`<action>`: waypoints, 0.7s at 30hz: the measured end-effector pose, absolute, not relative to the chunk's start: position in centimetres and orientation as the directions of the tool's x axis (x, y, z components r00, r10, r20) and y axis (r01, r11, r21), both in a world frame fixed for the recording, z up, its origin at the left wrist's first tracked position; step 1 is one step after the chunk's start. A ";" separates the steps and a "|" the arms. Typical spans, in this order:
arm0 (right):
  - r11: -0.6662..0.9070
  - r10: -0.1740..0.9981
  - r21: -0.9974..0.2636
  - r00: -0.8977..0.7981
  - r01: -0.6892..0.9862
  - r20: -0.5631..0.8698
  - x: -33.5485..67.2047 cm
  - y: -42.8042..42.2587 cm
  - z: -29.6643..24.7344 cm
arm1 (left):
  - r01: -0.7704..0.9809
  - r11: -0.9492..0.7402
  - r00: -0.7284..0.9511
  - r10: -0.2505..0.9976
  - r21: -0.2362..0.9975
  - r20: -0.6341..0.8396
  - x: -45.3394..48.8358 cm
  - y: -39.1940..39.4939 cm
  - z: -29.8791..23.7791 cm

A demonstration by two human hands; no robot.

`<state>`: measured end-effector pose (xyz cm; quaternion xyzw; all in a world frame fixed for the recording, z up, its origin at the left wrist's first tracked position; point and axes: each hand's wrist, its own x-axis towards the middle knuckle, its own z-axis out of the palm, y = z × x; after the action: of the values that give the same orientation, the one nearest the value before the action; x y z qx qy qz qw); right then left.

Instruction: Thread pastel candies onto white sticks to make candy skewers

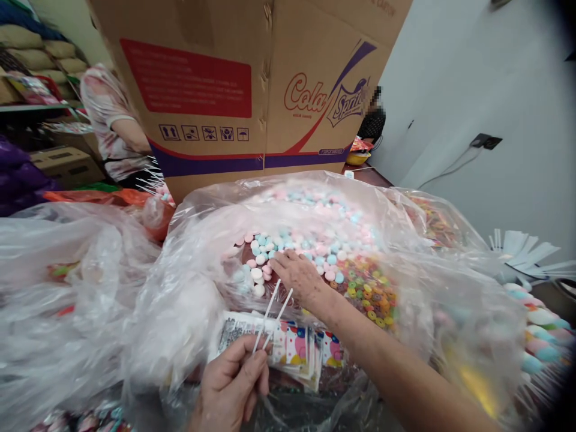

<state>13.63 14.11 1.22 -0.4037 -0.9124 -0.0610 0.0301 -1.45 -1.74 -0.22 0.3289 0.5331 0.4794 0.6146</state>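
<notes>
My left hand (pixel 236 378) is closed around two thin white sticks (pixel 272 321), held between thumb and fingers and pointing up. My right hand (pixel 299 276) reaches across to the edge of a heap of pastel candies (pixel 256 273) in pink, blue and white. Its fingers are stretched out and touch the candies; whether a piece lies under the fingertips is hidden. Beside my right wrist is a pile of small coloured ring candies (pixel 371 294). Between my hands and the candies lies a stack of printed plastic wrappers (pixel 292 348) with coloured dots.
Clear plastic bags (pixel 81 264) surround the work spot. A large cardboard box (pixel 202 90) stands behind the candies. Finished-looking candies on sticks (pixel 542 330) and loose white sticks (pixel 522 249) are at the right. A person (pixel 114 123) stands at the left, another behind the box at right.
</notes>
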 end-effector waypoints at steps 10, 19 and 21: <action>0.613 0.790 -0.313 -0.556 0.725 0.258 21.4 12.1 0.3 | -0.213 0.346 -0.034 0.932 0.913 -0.361 -1.3 -1.5 -0.1; 0.387 0.919 -0.280 -0.394 0.879 0.033 21.9 11.2 1.1 | -0.188 0.345 -0.011 0.935 0.919 -0.354 -0.7 -1.5 0.3; 0.361 0.929 -0.268 -0.370 0.893 0.018 21.8 11.0 1.2 | -0.192 0.351 -0.012 0.933 0.916 -0.360 -0.8 -1.5 0.2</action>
<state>21.77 11.01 1.23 -0.5549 -0.8208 0.1073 0.0832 -0.81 -1.51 0.19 0.3401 0.5450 0.4569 0.6153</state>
